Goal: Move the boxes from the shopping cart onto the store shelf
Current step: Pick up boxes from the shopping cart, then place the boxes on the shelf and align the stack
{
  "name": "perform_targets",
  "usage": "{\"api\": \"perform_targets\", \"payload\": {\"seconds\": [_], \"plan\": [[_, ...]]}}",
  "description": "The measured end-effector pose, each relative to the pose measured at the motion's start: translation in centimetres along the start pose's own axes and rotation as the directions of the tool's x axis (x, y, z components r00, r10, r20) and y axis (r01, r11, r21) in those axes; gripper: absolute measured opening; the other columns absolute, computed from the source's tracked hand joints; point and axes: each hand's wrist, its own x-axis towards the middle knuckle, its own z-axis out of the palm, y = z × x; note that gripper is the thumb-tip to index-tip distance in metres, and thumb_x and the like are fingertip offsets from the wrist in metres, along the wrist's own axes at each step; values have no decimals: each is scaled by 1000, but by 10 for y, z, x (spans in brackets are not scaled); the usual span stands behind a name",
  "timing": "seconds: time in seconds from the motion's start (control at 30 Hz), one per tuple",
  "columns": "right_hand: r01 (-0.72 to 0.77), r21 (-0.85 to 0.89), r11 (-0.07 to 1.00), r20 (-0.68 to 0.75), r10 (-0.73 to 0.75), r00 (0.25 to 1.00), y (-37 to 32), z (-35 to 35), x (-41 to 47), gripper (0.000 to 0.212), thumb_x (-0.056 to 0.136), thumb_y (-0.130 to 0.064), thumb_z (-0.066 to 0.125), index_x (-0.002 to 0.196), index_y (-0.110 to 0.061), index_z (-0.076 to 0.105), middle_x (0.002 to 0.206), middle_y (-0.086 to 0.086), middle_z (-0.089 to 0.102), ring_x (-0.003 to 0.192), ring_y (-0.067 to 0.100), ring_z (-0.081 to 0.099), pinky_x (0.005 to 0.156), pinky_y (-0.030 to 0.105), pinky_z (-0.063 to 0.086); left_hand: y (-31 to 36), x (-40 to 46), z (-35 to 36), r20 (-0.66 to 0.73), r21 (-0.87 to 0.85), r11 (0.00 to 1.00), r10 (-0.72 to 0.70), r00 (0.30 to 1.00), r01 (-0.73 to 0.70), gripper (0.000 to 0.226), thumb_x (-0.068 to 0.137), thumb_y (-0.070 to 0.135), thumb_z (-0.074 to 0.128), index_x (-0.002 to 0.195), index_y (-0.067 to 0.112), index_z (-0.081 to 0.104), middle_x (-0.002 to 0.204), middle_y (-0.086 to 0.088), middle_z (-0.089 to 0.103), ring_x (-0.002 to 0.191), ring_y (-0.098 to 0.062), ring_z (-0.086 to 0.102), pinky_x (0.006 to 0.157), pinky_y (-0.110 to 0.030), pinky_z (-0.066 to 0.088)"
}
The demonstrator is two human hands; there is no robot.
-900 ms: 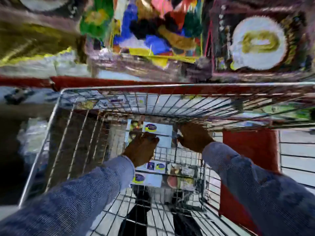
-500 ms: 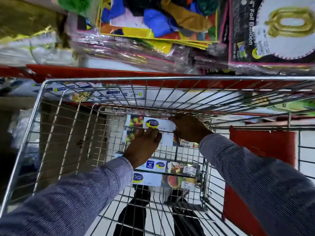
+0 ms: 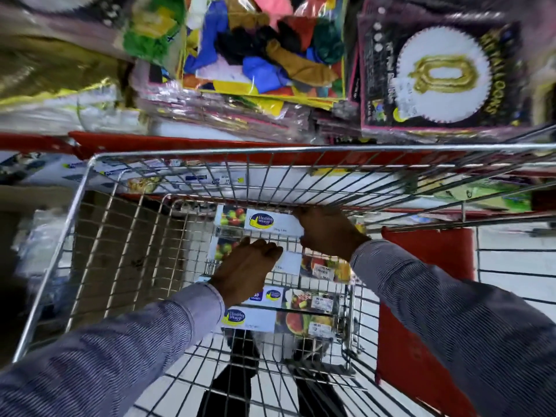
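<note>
Deep in the shopping cart (image 3: 90,206), the right hand (image 3: 328,233) curls its fingers around the top wrap box's (image 3: 267,222) end; the left hand (image 3: 245,272) lies spread on the second box (image 3: 288,263). They look light, stiff cardboard: best gripped at the short ends.

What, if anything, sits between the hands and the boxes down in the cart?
Nothing visible. The left hand and right hand are already on the far boxes inside the cart; two more boxes lie nearer, untouched.
</note>
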Motion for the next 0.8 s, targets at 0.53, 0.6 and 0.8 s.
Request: {"api": "perform_targets", "payload": {"seconds": [0.53,0.6,0.8], "plan": [[119,-183,976,-216,-158,964,-81,-387,-170,48,82,-46,64,115,-12,59,100,15,65,94,35,61,78,39,54,85,-104,-341,-447,98,988,150,882,-118,56,59,43,75,112,26,72,110,6,74,96,-12,68,71,-24,57],[70,-239,969,-283,-138,949,-86,-434,-191,41,82,-46,65,100,-10,59,77,7,59,77,33,57,58,30,46,95,-112,-385,-504,108,991,127,854,-83,53,59,49,67,109,30,72,99,10,76,85,-10,70,62,-20,56],[14,-272,962,-446,-139,884,-84,-522,-219,41,79,-47,65,101,-13,61,75,3,58,77,31,61,63,34,49,105,-113,-486,-613,141,988,131,779,-55,55,63,56,63,113,35,68,98,10,76,85,-16,72,66,-28,59]]}}
